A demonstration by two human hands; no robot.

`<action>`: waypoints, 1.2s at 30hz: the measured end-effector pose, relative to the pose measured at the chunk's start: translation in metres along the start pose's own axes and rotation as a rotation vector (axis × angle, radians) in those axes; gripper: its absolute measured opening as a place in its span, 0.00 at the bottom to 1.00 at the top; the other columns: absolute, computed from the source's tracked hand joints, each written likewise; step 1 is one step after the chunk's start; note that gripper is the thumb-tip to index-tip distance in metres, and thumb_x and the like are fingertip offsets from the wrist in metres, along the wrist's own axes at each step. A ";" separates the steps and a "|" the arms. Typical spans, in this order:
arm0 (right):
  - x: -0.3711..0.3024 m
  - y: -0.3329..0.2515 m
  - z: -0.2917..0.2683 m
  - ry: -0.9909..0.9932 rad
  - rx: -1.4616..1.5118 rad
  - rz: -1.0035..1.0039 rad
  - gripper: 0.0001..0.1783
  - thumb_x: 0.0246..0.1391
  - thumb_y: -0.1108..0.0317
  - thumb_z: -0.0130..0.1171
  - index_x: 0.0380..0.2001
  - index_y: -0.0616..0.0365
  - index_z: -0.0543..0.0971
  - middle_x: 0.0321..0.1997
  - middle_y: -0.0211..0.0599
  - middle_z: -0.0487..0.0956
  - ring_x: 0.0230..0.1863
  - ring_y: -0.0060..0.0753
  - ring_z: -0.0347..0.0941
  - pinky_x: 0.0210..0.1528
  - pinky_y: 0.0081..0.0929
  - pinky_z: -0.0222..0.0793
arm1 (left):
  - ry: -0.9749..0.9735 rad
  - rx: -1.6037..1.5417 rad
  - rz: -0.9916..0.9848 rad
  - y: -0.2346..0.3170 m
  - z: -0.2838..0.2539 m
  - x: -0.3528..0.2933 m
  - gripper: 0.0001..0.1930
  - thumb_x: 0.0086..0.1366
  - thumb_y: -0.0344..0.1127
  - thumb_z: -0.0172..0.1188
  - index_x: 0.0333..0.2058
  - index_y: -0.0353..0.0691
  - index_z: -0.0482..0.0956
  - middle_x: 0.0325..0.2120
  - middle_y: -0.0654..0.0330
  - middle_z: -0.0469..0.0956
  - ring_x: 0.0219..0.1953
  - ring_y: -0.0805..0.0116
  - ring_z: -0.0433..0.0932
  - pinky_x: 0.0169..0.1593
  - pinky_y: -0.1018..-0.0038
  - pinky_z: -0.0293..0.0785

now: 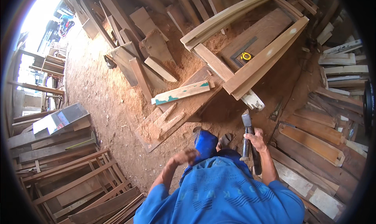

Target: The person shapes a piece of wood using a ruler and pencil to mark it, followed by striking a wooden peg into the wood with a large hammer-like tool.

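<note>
My right hand [257, 139] is closed around dark metal hand tools. A flat, blade-like end [246, 119] points up above my fingers, a round hammer-like head [245, 149] hangs beside them, and a black handle [256, 163] runs down below. I cannot tell whether these are one tool or two. My left hand [186, 156] is by my blue-clad knee [205, 144], its fingers smeared. Ahead lies a long wooden frame [266, 63] with a brown board inside it. A metal square [244, 51] and a yellow tape measure [246, 56] rest on that board.
A low plank [209, 75] holds a green-patched wood strip [182, 92], offcuts [172, 121] and shavings. Boards lean at the back [156, 43]. Timber lies stacked on the right [313, 143], and wooden frames [78, 185] on the left. Pliers-like tool [275, 111] lies on the floor.
</note>
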State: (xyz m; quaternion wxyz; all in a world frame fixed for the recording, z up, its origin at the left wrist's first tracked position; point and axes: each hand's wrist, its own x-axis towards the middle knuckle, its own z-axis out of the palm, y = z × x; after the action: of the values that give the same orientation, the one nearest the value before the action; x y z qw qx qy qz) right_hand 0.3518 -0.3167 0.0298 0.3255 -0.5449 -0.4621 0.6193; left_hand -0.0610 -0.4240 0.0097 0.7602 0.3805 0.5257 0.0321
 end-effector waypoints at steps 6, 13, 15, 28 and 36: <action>0.012 -0.029 0.011 0.005 0.062 0.040 0.15 0.47 0.58 0.71 0.24 0.57 0.79 0.23 0.25 0.75 0.25 0.19 0.69 0.29 0.26 0.66 | 0.622 -0.329 0.454 0.013 -0.094 0.040 0.23 0.73 0.47 0.60 0.58 0.37 0.75 0.49 0.60 0.79 0.50 0.66 0.77 0.59 0.64 0.72; 0.001 -0.080 0.013 0.001 0.197 -0.093 0.15 0.50 0.59 0.69 0.29 0.59 0.77 0.23 0.30 0.76 0.21 0.23 0.73 0.26 0.26 0.73 | 0.004 -0.738 0.796 0.131 -0.044 -0.020 0.20 0.78 0.43 0.49 0.56 0.34 0.76 0.54 0.52 0.79 0.57 0.62 0.76 0.64 0.68 0.69; 0.004 -0.082 0.027 -0.014 0.222 -0.132 0.15 0.50 0.60 0.70 0.30 0.59 0.77 0.24 0.29 0.76 0.21 0.23 0.73 0.26 0.26 0.73 | 0.101 -0.817 0.834 0.088 -0.096 -0.022 0.18 0.78 0.41 0.48 0.54 0.33 0.77 0.51 0.52 0.80 0.54 0.63 0.77 0.61 0.68 0.70; 0.046 -0.116 0.051 0.056 0.218 -0.120 0.18 0.57 0.54 0.70 0.35 0.57 0.79 0.28 0.26 0.78 0.27 0.20 0.73 0.31 0.25 0.72 | -0.117 -0.348 0.691 0.227 -0.114 -0.055 0.24 0.76 0.47 0.43 0.41 0.29 0.79 0.36 0.52 0.82 0.41 0.64 0.80 0.50 0.70 0.75; 0.128 -0.131 0.095 0.007 0.392 0.013 0.16 0.60 0.56 0.69 0.42 0.56 0.80 0.36 0.28 0.81 0.35 0.22 0.78 0.37 0.24 0.76 | 0.237 0.924 1.039 0.324 -0.103 0.028 0.45 0.50 0.33 0.75 0.68 0.48 0.68 0.71 0.42 0.56 0.69 0.42 0.61 0.69 0.50 0.61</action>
State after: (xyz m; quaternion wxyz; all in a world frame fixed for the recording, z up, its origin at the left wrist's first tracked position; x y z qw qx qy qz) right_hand 0.2209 -0.1743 0.1013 0.4228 -0.4764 -0.3280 0.6976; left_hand -0.0192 -0.1257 0.1701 0.3447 0.8601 0.3150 0.2054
